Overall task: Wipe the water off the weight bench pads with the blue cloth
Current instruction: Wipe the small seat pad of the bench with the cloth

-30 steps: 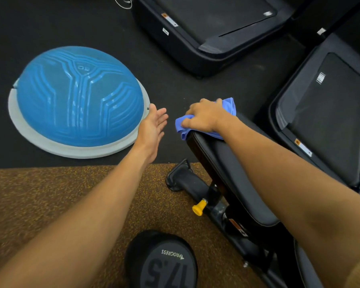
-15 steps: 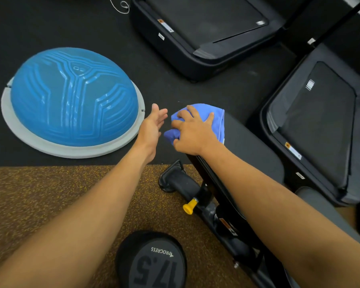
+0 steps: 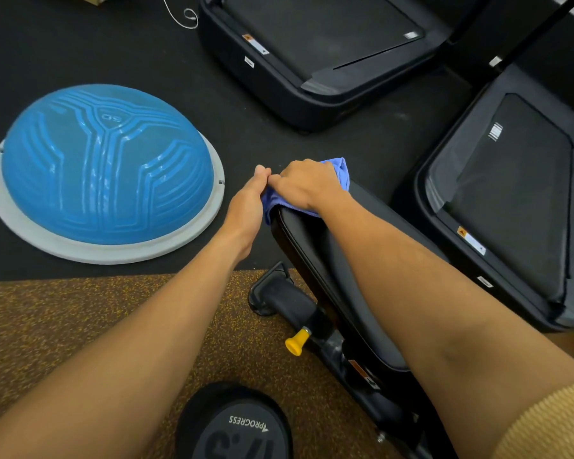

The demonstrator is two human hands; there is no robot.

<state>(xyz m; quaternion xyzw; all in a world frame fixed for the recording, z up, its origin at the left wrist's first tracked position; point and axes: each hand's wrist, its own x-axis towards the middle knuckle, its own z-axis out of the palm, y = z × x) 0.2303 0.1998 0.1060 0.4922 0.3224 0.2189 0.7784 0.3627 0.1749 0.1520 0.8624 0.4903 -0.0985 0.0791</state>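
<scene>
Since half a second ago the left hand (image 3: 247,207) came beside the right hand (image 3: 307,185) and now touches the cloth (image 3: 342,172); its fingers look straight. Right hand grips the cloth, fingers curled, pressing it on the far end of the bench pad (image 3: 315,246).

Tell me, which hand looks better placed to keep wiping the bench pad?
Probably the right hand: it already presses the blue cloth onto the end of the bench pad. The left hand sits beside the pad, touching the cloth's edge.
</scene>
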